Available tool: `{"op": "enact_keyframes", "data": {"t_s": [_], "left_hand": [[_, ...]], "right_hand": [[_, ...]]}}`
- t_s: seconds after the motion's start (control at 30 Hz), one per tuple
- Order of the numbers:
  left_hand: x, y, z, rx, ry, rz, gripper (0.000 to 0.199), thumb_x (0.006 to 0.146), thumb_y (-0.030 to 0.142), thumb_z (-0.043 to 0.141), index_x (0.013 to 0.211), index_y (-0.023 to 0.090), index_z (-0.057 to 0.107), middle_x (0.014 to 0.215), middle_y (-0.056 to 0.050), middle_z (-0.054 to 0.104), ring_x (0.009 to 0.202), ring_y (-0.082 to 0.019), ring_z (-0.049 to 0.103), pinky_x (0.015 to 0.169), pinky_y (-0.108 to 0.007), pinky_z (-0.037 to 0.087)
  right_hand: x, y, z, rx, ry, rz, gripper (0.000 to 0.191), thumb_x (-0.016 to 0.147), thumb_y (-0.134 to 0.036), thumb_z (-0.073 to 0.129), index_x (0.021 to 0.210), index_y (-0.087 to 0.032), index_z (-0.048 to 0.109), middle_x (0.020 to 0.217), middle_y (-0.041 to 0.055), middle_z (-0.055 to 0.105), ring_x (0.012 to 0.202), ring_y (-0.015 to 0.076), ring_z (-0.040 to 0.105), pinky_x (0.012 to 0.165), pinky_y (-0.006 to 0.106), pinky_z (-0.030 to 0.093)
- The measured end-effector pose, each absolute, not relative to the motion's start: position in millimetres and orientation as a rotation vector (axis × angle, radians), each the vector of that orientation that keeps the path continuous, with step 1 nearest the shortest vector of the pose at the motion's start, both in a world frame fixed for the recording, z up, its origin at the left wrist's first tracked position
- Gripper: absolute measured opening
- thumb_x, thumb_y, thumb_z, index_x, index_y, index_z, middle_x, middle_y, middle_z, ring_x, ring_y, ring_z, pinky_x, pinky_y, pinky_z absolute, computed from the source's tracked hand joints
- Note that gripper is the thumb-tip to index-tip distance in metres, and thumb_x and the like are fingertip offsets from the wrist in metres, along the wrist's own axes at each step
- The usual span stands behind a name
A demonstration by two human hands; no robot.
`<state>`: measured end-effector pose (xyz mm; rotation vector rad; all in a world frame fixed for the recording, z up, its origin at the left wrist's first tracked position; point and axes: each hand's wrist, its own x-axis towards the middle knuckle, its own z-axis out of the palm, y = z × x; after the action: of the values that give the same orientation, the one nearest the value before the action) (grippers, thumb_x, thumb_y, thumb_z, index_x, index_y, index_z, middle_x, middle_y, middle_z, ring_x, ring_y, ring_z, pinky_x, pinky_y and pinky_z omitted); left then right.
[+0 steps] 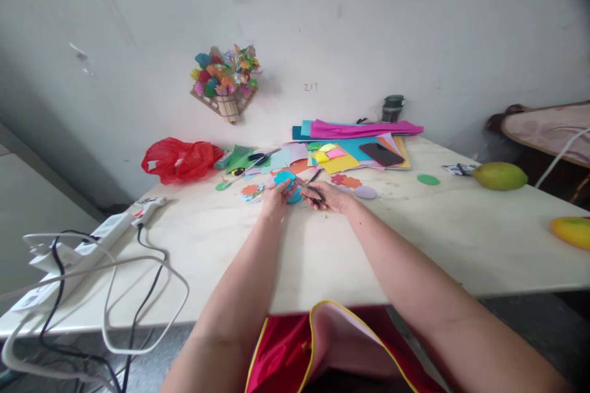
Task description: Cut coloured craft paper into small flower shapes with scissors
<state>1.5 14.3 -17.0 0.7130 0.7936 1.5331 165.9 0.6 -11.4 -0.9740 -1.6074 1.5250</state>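
I have the blue paper flower (284, 179) pinched at its lower edge between the thumb and fingers of my left hand (275, 196). My right hand (322, 197) is curled closed around the dark handles of the scissors (314, 194), whose blades point up and leftward beside the flower (how wide the blades are parted, I cannot tell from here). Both hands are over the table (332, 245), left of the phone (381, 154) and nearer to me than it is, so that is where the flower and the scissors are too. A blue paper round (295, 197) shows between my hands, low and partly covered.

The phone lies on the spread coloured sheets (342, 163), and behind it runs the bright pink paper (364, 130), with the dark jar (393, 108) further back. Left of the phone and a little nearer me are the red and orange paper flowers (346, 181), the lilac paper piece (365, 192) just beside them. Well left of the phone I see the second scissors (262, 158), the tape measure (238, 171) and, beyond those, the crumpled red plastic bag (182, 160). To the phone's right and nearer me lies the green paper disc (428, 179); further right are the green fruit (501, 176) and the yellow fruit (571, 232), the yellow one nearest me.
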Motion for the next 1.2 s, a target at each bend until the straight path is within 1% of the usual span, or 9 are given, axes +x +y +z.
{"op": "enact_keyframes", "data": {"t_s": [0.23,0.4,0.77,1.07,1.2], "left_hand": [[1.8,14.2,-17.4,0.722,0.812,1.524,0.015,0.064,0.011,0.078,0.071,0.016,0.065,0.071,-0.005,0.069,0.077,-0.02,0.07,0.079,-0.034,0.057],[2.2,14.1,-17.2,0.721,0.799,1.527,0.016,0.063,0.011,0.078,0.07,0.017,0.065,0.07,-0.004,0.069,0.071,-0.018,0.069,0.077,-0.033,0.058],[0.5,12.1,-14.1,0.709,0.772,1.511,0.014,0.066,0.009,0.076,0.073,0.015,0.065,0.072,-0.004,0.07,0.073,-0.019,0.069,0.079,-0.033,0.057],[0.6,10.7,-12.9,0.68,0.749,1.53,0.011,0.067,0.007,0.073,0.074,0.012,0.066,0.07,-0.004,0.07,0.067,-0.016,0.069,0.069,-0.028,0.057],[-0.4,10.6,-12.8,0.685,0.743,1.53,0.013,0.066,0.008,0.075,0.073,0.013,0.065,0.068,-0.003,0.07,0.065,-0.016,0.069,0.067,-0.026,0.058]], "right_hand": [[165.3,-1.1,-9.6,-0.994,-1.606,1.506,0.036,0.078,-0.045,0.072,0.07,-0.016,0.051,0.051,-0.0045,0.054,0.035,0.0044,0.045,0.028,0.015,0.023],[164.7,-2.5,-7.7,-1.002,-1.595,1.507,0.035,0.078,-0.043,0.072,0.071,-0.016,0.05,0.051,-0.0045,0.054,0.035,0.0045,0.045,0.029,0.015,0.023],[163.5,-4.3,-4.2,-1.022,-1.563,1.506,0.032,0.078,-0.041,0.071,0.071,-0.017,0.05,0.049,-0.0045,0.053,0.035,0.0049,0.044,0.03,0.016,0.021],[163.9,-3.4,-5.8,-1.015,-1.595,1.478,0.035,0.074,-0.044,0.072,0.071,-0.017,0.05,0.049,-0.0049,0.052,0.036,0.0047,0.043,0.031,0.016,0.02],[163.8,-3.7,-4.9,-1.027,-1.612,1.472,0.036,0.074,-0.043,0.074,0.07,-0.017,0.05,0.048,-0.0053,0.051,0.035,0.0046,0.042,0.032,0.016,0.02]]}}
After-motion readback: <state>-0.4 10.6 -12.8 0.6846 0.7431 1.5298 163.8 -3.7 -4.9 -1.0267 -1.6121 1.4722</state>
